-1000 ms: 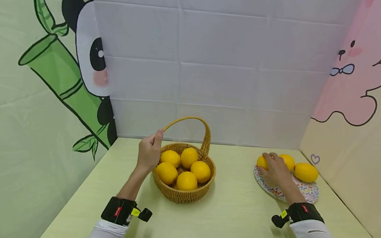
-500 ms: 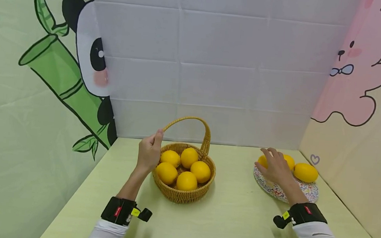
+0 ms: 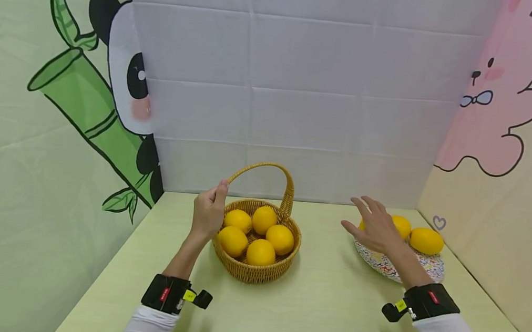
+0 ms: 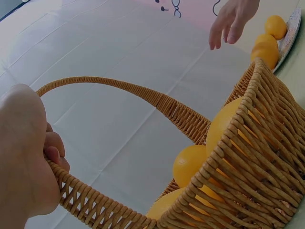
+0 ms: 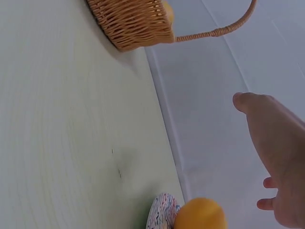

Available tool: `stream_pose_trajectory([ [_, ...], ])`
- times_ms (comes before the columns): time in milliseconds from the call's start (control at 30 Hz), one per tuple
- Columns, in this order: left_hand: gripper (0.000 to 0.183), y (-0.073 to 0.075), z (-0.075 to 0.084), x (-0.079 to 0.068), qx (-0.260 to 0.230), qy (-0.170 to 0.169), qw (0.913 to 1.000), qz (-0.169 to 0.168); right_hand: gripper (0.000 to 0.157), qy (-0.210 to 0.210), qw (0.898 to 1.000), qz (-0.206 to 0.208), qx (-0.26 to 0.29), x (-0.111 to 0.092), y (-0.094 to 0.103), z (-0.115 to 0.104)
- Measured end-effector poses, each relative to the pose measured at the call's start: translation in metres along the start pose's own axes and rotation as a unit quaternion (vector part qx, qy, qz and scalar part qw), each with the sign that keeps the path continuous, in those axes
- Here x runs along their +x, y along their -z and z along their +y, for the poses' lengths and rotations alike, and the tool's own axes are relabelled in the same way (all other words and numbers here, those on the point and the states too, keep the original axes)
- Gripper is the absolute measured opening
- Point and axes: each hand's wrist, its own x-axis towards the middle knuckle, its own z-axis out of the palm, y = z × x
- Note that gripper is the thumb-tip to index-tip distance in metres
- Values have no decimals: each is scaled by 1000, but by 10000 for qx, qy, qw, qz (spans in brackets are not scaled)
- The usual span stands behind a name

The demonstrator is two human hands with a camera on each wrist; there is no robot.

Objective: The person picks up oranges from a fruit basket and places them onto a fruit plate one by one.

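Observation:
In the head view, my left hand [image 3: 208, 211] grips the handle [image 3: 288, 191] of a woven wicker basket [image 3: 253, 276] on its left side. Several smooth yellow fruits [image 3: 261, 252] lie inside the basket, which stands on the table. At the right, my right hand [image 3: 374, 229] hovers with spread fingers over the left part of a speckled round plate [image 3: 431, 269], holding nothing. On that plate sit an oval yellow fruit [image 3: 426, 240], another yellow fruit [image 3: 401, 226], and a third mostly hidden behind the hand. The right wrist view shows one fruit [image 5: 200, 214] below the hand.
The pale table [image 3: 319, 313] spreads between basket and plate. A light grey cloth wall [image 3: 308, 112] rises along its back edge. Side walls carry a panda with bamboo [image 3: 90, 87] on the left and a pink bear [image 3: 493, 122] on the right.
My right hand has let go of the leftmost fruit on the plate, then lifted and shifted a little left, its fingers spreading. The left hand and basket have stayed still.

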Motion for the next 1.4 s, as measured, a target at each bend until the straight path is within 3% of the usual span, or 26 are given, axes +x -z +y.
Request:
stream_pose_trajectory([
  [567,65,2,-1,-1,56,5,9999,-99,77,762,9961,93,445,19,14,-70],
  [900,63,2,-1,-1,65,16,9999,-79,75,1303,9890,-245,650,25,18,-116],
  [1167,62,2,0,-1,17,-10,10000,-9,74,1768,9739,-955,1056,32,13,-144],
  [1400,60,0,2,-1,-31,25,10000,17,70,1849,9630,-1618,1107,39,5,-169],
])
